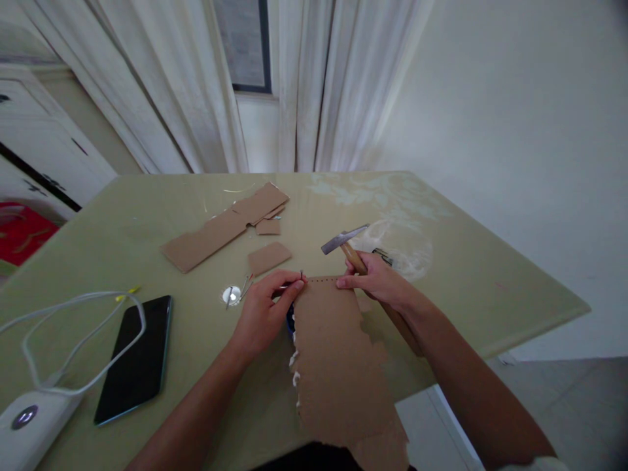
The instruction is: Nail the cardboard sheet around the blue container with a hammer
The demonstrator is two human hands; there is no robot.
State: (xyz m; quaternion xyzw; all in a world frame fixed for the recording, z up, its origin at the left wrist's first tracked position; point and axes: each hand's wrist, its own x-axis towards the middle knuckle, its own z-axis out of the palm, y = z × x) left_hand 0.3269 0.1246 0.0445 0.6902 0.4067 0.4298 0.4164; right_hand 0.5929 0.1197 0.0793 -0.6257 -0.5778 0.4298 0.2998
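A long piece of brown cardboard [333, 366] lies in front of me, with a row of small dark holes along its far edge and torn sides. At its far left corner my left hand [269, 301] pinches a thin nail [301, 275] upright between thumb and finger. My right hand [375, 278] is wrapped round the wooden handle of a hammer [354, 257], its thumb resting on the far right corner of the cardboard. The metal hammer head [338, 242] points up and away, above the table. Something blue, mostly hidden, shows under the cardboard's left edge.
Cardboard strips [220, 229] and a small cardboard piece [269, 257] lie farther back. Left of my hand are a round shiny disc [231, 296] and loose nails [246, 285]. A black-screened phone [137, 360], white cable [81, 392], white device [36, 428] and clear plastic bag [412, 252] share the table.
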